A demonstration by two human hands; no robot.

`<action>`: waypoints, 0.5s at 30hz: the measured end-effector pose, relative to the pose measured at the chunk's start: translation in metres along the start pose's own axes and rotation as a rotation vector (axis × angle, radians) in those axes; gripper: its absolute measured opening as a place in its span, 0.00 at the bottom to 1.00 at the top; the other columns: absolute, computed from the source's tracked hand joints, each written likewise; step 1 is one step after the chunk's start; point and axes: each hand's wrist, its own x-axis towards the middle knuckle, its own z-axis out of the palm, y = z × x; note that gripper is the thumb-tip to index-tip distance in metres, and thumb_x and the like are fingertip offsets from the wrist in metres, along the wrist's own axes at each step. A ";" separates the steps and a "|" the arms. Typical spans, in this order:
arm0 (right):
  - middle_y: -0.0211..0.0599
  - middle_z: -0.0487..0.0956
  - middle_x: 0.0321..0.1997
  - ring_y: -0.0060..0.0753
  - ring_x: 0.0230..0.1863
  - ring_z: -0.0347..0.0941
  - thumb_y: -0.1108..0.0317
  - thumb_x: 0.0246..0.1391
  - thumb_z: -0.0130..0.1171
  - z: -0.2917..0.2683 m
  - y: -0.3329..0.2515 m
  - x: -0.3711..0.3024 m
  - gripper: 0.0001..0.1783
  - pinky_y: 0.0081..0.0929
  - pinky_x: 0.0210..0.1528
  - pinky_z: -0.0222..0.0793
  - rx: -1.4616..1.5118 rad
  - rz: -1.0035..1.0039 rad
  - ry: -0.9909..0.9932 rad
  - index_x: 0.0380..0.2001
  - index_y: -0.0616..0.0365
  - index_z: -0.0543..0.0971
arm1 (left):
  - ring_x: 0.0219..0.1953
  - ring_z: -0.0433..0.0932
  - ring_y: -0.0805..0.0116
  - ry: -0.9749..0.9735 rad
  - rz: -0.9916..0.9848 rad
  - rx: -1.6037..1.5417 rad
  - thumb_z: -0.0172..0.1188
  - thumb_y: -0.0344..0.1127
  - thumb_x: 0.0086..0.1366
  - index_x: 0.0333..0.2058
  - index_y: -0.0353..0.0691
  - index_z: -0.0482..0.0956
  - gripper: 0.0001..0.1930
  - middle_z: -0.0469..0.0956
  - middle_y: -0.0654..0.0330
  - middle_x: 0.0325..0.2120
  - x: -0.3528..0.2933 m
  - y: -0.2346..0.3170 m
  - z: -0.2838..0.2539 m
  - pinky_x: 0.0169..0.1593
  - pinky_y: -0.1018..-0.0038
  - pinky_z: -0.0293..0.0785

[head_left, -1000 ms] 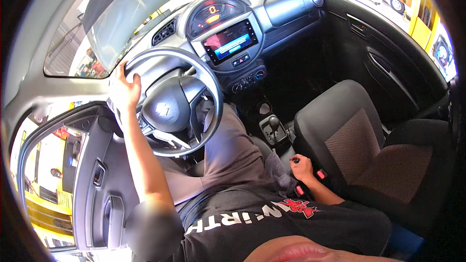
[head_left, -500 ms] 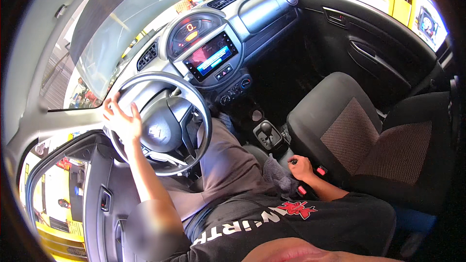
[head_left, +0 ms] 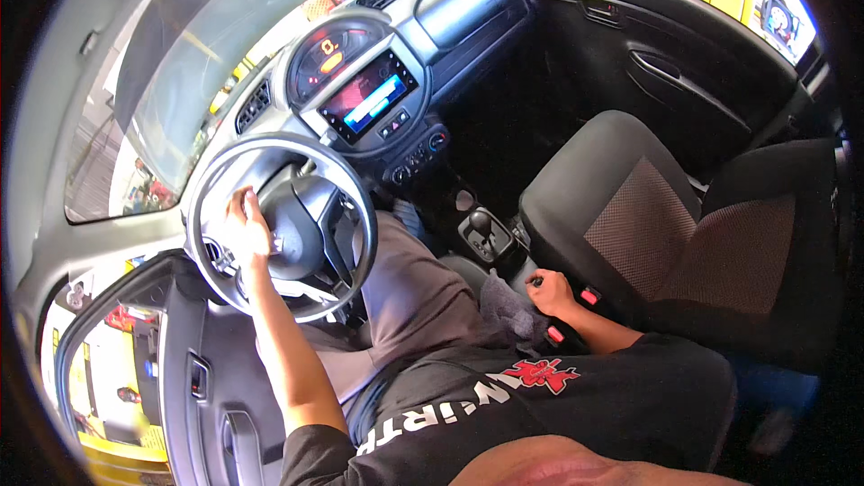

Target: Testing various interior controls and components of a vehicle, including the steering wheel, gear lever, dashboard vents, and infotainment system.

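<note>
Room lay open between the dashboard and the front edge of the passenger seat; the right hand and a dark cloth crowded the console.

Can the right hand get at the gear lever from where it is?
Probably yes: the gear lever stands a little ahead of the right hand, with nothing seen blocking the way. But the fist looks closed on the handbrake, so it would likely need to let go first.
</note>
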 end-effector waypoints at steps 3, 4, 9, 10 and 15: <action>0.54 0.85 0.32 0.55 0.38 0.85 0.63 0.49 0.64 0.005 0.008 0.000 0.11 0.40 0.43 0.79 -0.008 -0.042 0.048 0.34 0.56 0.88 | 0.48 0.80 0.45 0.036 0.061 -0.012 0.54 0.40 0.72 0.49 0.37 0.83 0.16 0.82 0.44 0.44 -0.009 -0.004 -0.007 0.55 0.55 0.73; 0.54 0.85 0.32 0.54 0.39 0.85 0.62 0.49 0.65 0.004 0.010 0.000 0.12 0.41 0.44 0.80 -0.026 -0.009 0.016 0.34 0.55 0.88 | 0.49 0.79 0.47 0.083 0.069 -0.099 0.55 0.40 0.71 0.49 0.36 0.82 0.16 0.81 0.45 0.44 -0.012 -0.001 -0.010 0.56 0.55 0.72; 0.54 0.85 0.30 0.57 0.38 0.84 0.60 0.50 0.64 0.004 0.016 -0.005 0.12 0.44 0.45 0.80 -0.017 -0.048 0.044 0.35 0.52 0.89 | 0.53 0.75 0.48 0.265 0.290 -0.030 0.58 0.43 0.71 0.49 0.35 0.80 0.17 0.79 0.48 0.46 0.023 0.018 -0.042 0.62 0.56 0.66; 0.53 0.85 0.31 0.57 0.38 0.84 0.60 0.50 0.64 0.003 0.015 -0.004 0.12 0.44 0.46 0.80 0.031 -0.058 0.034 0.35 0.52 0.89 | 0.54 0.75 0.47 0.262 0.326 0.055 0.58 0.42 0.71 0.49 0.35 0.80 0.17 0.79 0.49 0.47 0.039 0.027 -0.052 0.62 0.55 0.66; 0.52 0.86 0.33 0.56 0.39 0.85 0.60 0.50 0.63 -0.003 -0.001 -0.004 0.13 0.44 0.47 0.81 -0.006 -0.007 0.010 0.35 0.52 0.89 | 0.56 0.76 0.43 -0.006 0.220 0.272 0.53 0.47 0.75 0.53 0.39 0.82 0.20 0.80 0.45 0.51 0.102 0.019 -0.049 0.61 0.53 0.68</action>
